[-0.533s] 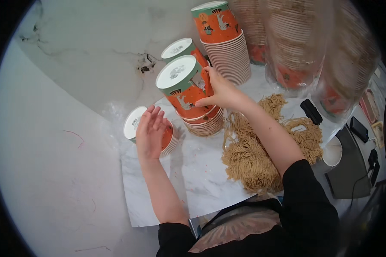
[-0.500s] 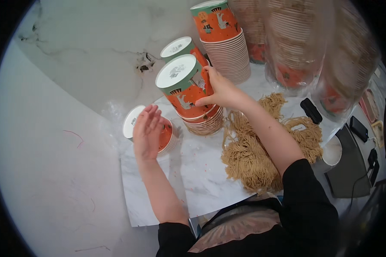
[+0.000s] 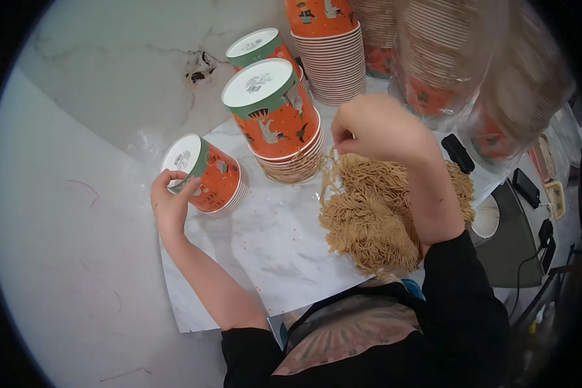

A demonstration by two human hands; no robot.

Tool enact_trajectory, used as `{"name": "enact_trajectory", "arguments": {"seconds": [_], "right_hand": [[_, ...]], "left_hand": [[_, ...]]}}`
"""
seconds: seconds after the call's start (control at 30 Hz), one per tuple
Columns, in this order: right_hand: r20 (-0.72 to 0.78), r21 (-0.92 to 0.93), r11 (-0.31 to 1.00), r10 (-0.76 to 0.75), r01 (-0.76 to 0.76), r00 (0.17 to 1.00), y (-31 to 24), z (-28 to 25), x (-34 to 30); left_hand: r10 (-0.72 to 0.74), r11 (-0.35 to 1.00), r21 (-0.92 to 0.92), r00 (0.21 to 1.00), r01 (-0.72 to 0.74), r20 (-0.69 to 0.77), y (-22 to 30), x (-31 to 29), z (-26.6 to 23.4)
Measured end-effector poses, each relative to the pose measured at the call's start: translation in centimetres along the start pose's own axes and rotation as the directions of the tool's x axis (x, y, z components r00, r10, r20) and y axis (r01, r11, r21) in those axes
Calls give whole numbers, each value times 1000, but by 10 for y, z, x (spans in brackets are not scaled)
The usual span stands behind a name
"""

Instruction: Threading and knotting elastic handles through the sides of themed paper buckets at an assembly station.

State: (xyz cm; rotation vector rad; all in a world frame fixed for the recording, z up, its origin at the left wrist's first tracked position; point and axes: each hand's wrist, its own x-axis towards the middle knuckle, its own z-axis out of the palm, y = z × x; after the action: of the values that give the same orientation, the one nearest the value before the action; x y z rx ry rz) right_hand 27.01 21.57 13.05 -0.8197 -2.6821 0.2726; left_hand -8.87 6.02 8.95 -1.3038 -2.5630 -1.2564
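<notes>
An upside-down orange and green paper cup stack [image 3: 220, 181] stands at the left. My left hand [image 3: 172, 200] is closed around the near left side of its top cup. In the middle, a taller upside-down paper cup stack [image 3: 275, 126] has tan cords draped round its lower rims. To its right lies a heap of tan cords [image 3: 375, 213]. Over the heap's far left edge, my right hand [image 3: 375, 126] is curled in a pinch, with loose cord ends at its fingertips. The hand is partly smeared by motion.
Behind stand another cup stack [image 3: 255, 45] and a tall one [image 3: 330, 64]. Bagged cup stacks [image 3: 436, 58] fill the far right. A black clip-like object [image 3: 458, 154] lies beyond the cords; a black phone-like device [image 3: 526, 187] lies farther right. A white sheet [image 3: 291, 265] covers the table.
My right hand has left the middle cup stack and moved to the cord heap, its fingers curling. My left hand has lowered and closed on the left cup. The view has shifted slightly.
</notes>
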Motion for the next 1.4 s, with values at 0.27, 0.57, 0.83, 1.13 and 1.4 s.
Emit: {"name": "enact_trajectory", "arguments": {"seconds": [0.27, 0.57, 0.83, 1.13, 1.4], "right_hand": [[311, -21, 1000, -1, 8, 951, 35, 54, -31], [215, -18, 995, 102, -101, 971, 20, 77, -52], [92, -56, 995, 91, -87, 992, 8, 77, -56], [19, 309, 949, 56, -59, 998, -20, 58, -37], [143, 962, 233, 6, -140, 990, -31, 37, -8]], "left_hand": [[53, 998, -23, 992, -56, -113, 3, 3, 12], [22, 965, -244, 959, -94, -283, 6, 3, 9], [-82, 939, -343, 954, -23, -289, 22, -2, 3], [249, 927, -145, 858, -345, -448, 32, -7, 21], [2, 957, -280, 971, -71, -239, 32, -5, 23]]}}
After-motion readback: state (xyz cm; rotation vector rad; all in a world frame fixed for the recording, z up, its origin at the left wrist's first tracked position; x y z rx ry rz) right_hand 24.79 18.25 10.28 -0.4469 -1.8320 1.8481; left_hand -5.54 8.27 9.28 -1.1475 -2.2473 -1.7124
